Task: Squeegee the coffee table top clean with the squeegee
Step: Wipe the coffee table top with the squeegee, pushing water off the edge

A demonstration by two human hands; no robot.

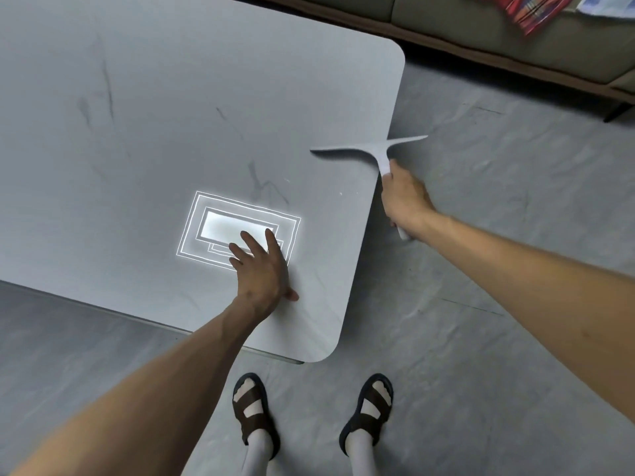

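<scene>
Got the squeegee (372, 149) gripped by its handle in my right hand (405, 197), blade running left-right across the coffee table (171, 115)'s right edge, handle pointing back at me. Left hand (263, 269) flat, fingers spread, on the top.

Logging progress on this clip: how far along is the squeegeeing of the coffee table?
Done: nothing certain; the table shows no clearly wiped strip. In hand: the right hand grips the squeegee, its blade at the table's right edge, while the left hand lies flat on the top. Left: dark streaks remain across the far and middle surface.
</scene>
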